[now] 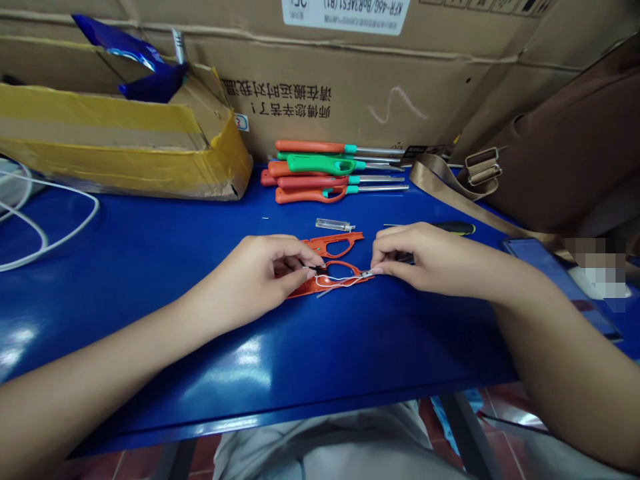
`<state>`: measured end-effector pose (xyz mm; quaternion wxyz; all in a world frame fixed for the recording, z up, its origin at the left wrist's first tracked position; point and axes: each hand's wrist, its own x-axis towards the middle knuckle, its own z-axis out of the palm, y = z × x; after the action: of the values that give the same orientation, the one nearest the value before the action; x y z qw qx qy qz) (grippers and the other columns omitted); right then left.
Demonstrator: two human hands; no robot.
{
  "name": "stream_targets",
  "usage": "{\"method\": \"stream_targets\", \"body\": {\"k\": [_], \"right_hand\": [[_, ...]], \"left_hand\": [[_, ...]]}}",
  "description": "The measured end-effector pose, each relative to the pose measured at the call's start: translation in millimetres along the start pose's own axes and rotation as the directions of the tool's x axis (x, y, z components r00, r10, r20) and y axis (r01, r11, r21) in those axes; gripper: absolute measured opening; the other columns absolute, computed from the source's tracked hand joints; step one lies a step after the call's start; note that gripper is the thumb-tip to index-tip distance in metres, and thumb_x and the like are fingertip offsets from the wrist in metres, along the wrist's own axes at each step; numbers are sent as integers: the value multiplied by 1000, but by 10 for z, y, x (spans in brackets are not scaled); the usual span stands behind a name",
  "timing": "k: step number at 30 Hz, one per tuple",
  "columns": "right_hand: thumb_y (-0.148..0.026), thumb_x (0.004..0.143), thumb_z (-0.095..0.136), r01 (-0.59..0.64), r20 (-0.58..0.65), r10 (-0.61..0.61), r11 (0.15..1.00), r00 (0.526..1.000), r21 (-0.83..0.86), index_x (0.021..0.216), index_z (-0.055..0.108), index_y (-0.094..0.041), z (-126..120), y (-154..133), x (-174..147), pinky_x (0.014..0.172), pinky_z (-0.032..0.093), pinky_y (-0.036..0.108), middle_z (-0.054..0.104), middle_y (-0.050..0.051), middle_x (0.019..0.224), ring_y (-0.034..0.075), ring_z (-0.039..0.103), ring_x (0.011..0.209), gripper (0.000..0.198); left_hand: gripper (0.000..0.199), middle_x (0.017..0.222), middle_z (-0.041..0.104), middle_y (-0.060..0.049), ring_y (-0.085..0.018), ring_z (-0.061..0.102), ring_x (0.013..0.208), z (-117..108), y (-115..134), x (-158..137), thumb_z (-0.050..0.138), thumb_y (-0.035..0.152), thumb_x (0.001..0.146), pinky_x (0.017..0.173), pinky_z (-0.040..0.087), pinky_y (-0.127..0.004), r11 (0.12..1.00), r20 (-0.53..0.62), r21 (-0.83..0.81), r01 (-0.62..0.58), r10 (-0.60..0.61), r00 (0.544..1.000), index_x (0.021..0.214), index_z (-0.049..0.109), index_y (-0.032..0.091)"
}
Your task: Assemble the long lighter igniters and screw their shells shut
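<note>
My left hand [265, 270] is closed in a pinch on a small black part [316, 269], with thin white wire [337, 285] running from it to the right. My right hand [425, 257] pinches a small metal-coloured piece [368, 273] at the wire's other end. Beneath the wire lies one orange lighter shell half [306, 287], partly hidden by my left fingers. Just behind it rests a second orange shell half [350, 237]. A clear plastic tube-like reservoir [332, 225] lies farther back. Behind my right hand is a screwdriver [459, 229] with a dark and yellow-green handle.
Several long-necked lighters [320, 163], orange, red and green, are piled at the back of the blue table [200, 380]. A yellow-taped carton [150, 163] stands left, near white cables [75, 230]. On the right are a phone [555, 280], a brown bag [565, 147] and its strap [440, 180].
</note>
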<state>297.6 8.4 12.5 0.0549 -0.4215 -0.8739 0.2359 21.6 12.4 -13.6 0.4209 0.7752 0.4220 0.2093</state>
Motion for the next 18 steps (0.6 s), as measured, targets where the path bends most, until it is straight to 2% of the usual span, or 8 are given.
{"method": "stream_targets", "body": {"k": [5, 11, 15, 18], "right_hand": [[-21, 91, 62, -19, -13, 19, 1000, 1000, 1, 77, 69, -22, 0, 23, 3, 76, 41, 33, 70, 2, 84, 20, 61, 86, 16], [-31, 90, 66, -110, 23, 109, 992, 994, 66, 84, 73, -20, -13, -7, 13, 72, 42, 31, 71, 4, 92, 19, 61, 83, 14], [-41, 91, 64, -166, 47, 162, 977, 986, 130, 91, 74, -21, 8, -48, 38, 66, 40, 30, 72, 2, 88, 17, 59, 75, 22], [-40, 91, 64, -175, 40, 171, 973, 984, 148, 86, 75, -21, 43, -46, 67, 65, 38, 30, 72, 1, 83, 16, 57, 72, 22]], "left_hand": [[16, 99, 77, -4, -16, 71, 80, -1, 13, 5, 65, 26, 89, 72, 57, -27, 1000, -13, 9, -10, 10, 1000, 97, 78, 19], [16, 98, 77, -3, -16, 72, 79, 9, -2, 18, 64, 25, 88, 71, 57, -28, 1000, -25, -3, -10, 10, 1000, 96, 78, 20], [16, 99, 77, -3, -16, 72, 80, 15, -11, 3, 64, 25, 89, 72, 57, -29, 1000, -25, -8, -21, 21, 999, 95, 78, 20], [16, 99, 77, -3, -16, 72, 80, 18, -17, -7, 64, 23, 88, 71, 57, -28, 999, -26, -18, -28, 28, 999, 97, 78, 20]]}}
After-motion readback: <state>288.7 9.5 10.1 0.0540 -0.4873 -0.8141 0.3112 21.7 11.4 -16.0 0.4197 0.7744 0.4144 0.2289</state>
